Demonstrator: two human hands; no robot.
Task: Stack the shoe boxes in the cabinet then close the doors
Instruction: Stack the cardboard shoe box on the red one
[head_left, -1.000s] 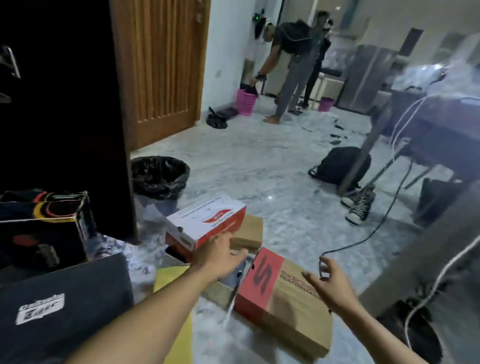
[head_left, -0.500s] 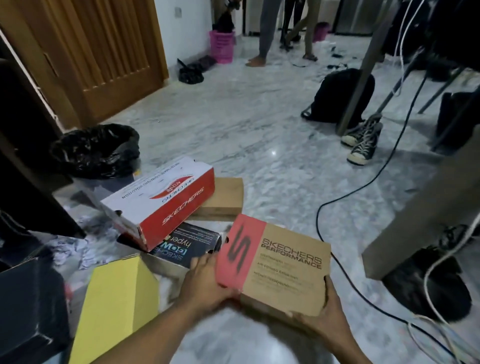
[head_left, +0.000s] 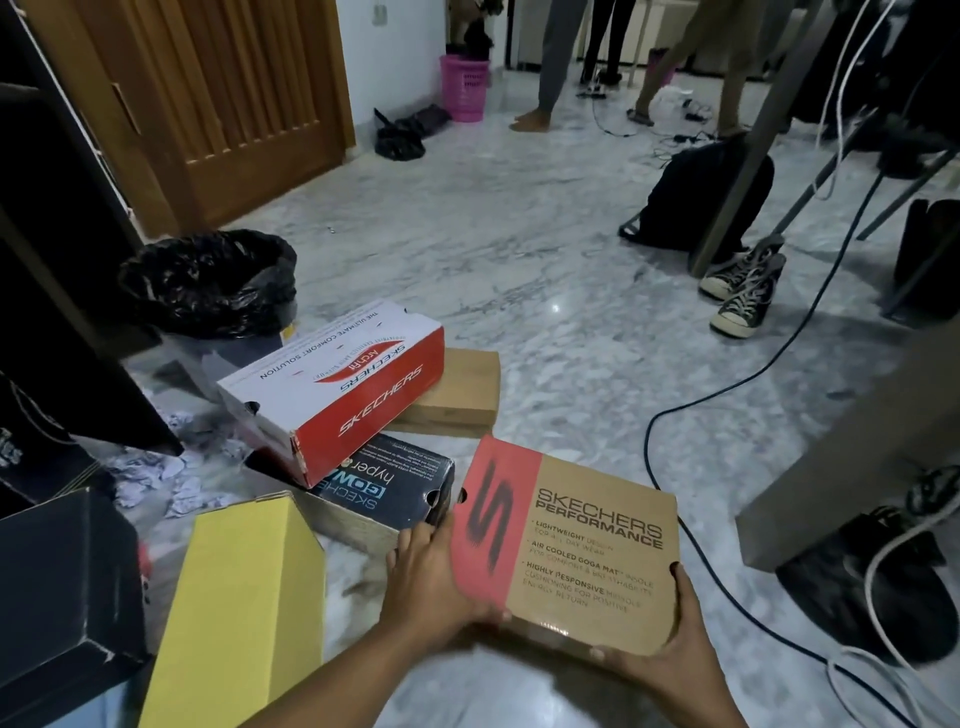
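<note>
Left hand (head_left: 431, 582) and right hand (head_left: 675, 639) curl round opposite ends of the tan box (head_left: 587, 551) (lid up), low over the floor (head_left: 519, 260). 3 crowd its left side: black box (head_left: 384, 483), red box (head_left: 343, 395), yellow box (head_left: 244, 597). A cable (head_left: 727, 374) skirts its right; floor ahead lies open.

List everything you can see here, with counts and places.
Skechers Performance box: 1, brown and red, held low centre.
white-and-red Skechers box: 1, white and red, atop other boxes.
dark Skechers box: 1, black, beneath it.
plain box: 1, brown, behind those.
yellow box: 1, yellow, lower left.
black box: 1, black, bottom left.
bin: 1, black liner, left.
backpack: 1, black, right rear.
sneakers: 2, black-and-white, right.
left hand: 1, grips red end.
right hand: 1, grips brown corner.
</note>
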